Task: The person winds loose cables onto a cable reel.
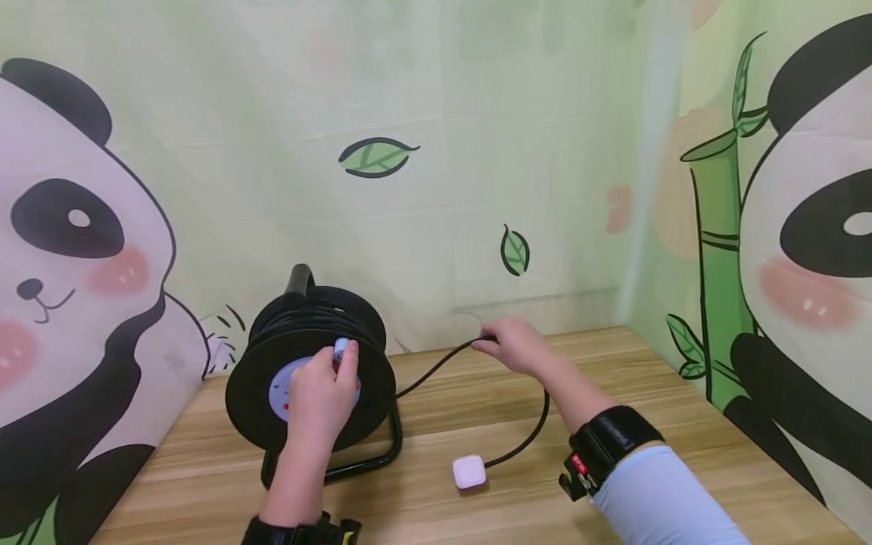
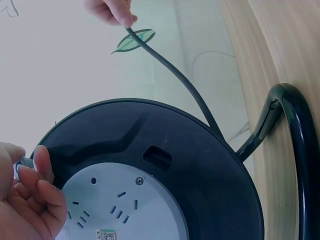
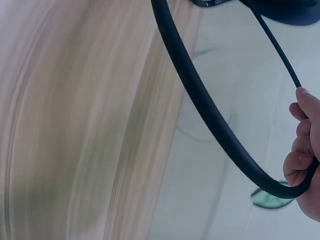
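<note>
A black cable reel (image 1: 248, 412) with a pale blue socket panel (image 2: 125, 195) stands on the table, left of centre in the head view. My left hand (image 1: 319, 401) is at its front face, gripping the small light-blue knob (image 1: 341, 347) between thumb and fingers. To the right, my right hand (image 1: 515, 345) holds the black cord (image 1: 439, 365) above the table. The cord runs from the reel into this hand, and its free end curves down to a whitish plug (image 1: 469, 472). In the right wrist view, curled fingers (image 3: 300, 145) wrap the cord.
The reel's tubular black stand (image 1: 368, 463) rests on the wood-grain table (image 1: 409, 515). A carry handle (image 1: 300, 278) rises from its top. Behind the table hangs a pale green backdrop (image 1: 463, 91) printed with pandas and leaves, with a side panel at right.
</note>
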`<state>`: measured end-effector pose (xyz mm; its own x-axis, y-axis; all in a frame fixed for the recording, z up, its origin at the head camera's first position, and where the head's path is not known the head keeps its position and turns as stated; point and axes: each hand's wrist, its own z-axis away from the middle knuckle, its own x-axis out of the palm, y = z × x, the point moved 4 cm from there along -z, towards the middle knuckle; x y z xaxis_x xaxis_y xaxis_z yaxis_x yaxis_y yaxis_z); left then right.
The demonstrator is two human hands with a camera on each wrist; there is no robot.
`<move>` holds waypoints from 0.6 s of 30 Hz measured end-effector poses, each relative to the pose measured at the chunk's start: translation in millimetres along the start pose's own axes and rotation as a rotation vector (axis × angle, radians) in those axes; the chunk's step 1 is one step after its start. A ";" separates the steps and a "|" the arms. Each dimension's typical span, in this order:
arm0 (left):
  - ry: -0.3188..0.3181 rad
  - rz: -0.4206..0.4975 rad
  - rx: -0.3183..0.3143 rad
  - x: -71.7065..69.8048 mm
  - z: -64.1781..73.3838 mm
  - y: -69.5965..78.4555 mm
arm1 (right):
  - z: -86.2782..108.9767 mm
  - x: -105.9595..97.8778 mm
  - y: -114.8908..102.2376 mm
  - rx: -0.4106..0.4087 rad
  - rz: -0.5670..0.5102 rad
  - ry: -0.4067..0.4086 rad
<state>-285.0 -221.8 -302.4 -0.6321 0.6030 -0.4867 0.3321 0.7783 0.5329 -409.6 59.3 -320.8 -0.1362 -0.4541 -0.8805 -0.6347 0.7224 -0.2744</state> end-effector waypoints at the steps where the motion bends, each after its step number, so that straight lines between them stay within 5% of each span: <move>1: -0.003 0.003 -0.001 -0.1 0.1 0.0 | 1.4 -2.9 4.1 0.015 -0.001 0.002; 18: -0.048 0.029 -0.028 -0.3 0.0 2.8 | 35.1 -46.9 68.2 0.107 -0.048 0.078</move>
<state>-283.9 -219.9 -300.8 -0.5885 0.6330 -0.5030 0.3291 0.7558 0.5661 -419.8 148.1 -311.8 -0.1689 -0.5254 -0.8339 -0.5576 0.7486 -0.3587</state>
